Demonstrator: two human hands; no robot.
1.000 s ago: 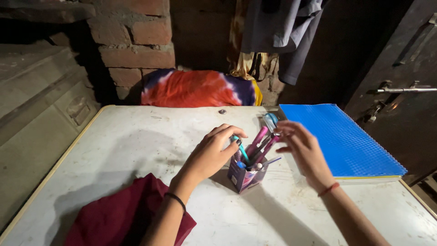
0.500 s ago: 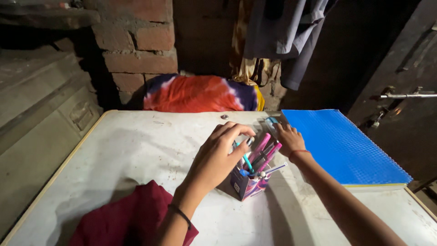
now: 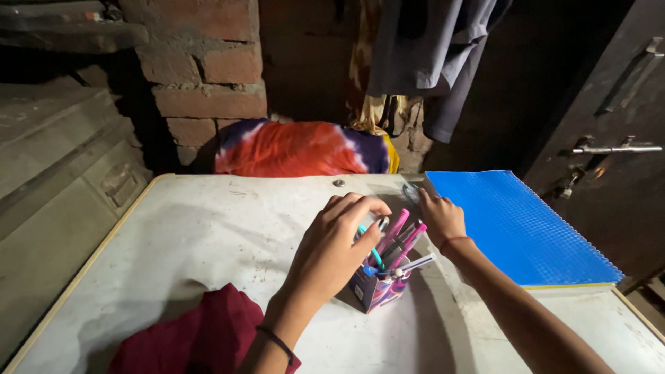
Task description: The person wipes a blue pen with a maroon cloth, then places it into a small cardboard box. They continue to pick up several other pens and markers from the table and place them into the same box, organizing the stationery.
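Pen holder: a small purple and pink box (image 3: 377, 289) stood upright near the middle of the white bench (image 3: 208, 235), packed with pens.
Pens: pink pens (image 3: 396, 228), a teal pen (image 3: 374, 255) and a pale violet pen (image 3: 415, 264) stuck out of the box, their long axes leaning up and away toward the far right, toward the notebook.
Left hand: the left hand (image 3: 334, 244) hung directly over the holder's near left side, fingers curled down and partly closed, fingertips touching the pen tops; whether it actually pinched one pen could not be told.
Right hand: the right hand (image 3: 440, 216) lay just beyond the holder, on the far right, palm down and fingers loosely bent near a clear bluish object (image 3: 411, 191) at the notebook's edge; whether it gripped that object could not be told.
Key relation: the holder sat between the two hands, under the left and just on the near side of the right, so the left hand was the nearer one to the pens.
Notebook: a blue spiral notebook (image 3: 519, 225) lay flat on the bench's right side, close beside the right hand.
Cloth: a maroon cloth (image 3: 197, 336) lay bunched at the near edge, by the left forearm.
Background: a brick wall (image 3: 201, 62), a red and purple tie-dyed bundle (image 3: 298, 147), hanging grey clothes (image 3: 429, 48).
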